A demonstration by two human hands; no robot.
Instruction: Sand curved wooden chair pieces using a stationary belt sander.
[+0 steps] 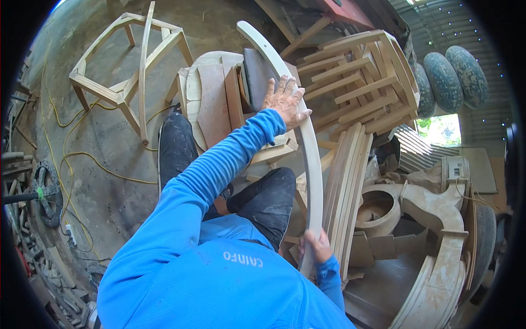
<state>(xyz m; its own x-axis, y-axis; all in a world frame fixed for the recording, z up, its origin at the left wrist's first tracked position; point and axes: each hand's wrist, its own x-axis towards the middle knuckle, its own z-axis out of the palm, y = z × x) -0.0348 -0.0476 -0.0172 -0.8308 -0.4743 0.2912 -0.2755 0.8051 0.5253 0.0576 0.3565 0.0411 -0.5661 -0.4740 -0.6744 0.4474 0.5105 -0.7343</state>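
Observation:
A long, pale, curved wooden piece runs in front of me from the upper middle down to my right side. It has a small dark hole near its rounded far end. My left hand lies on its upper half, fingers stretched across the wood and thumb over the right edge. Lower down, my right hand wraps round the near end, close to my body. Beneath the far part of the piece is a wooden stand with boards on it, next to my knees.
An angular wooden frame stands at the far left, a thin curved strip leaning across it. Stacked wooden frames and long curved slats lie to the right, beside a large cast machine. A yellow cord crosses the floor.

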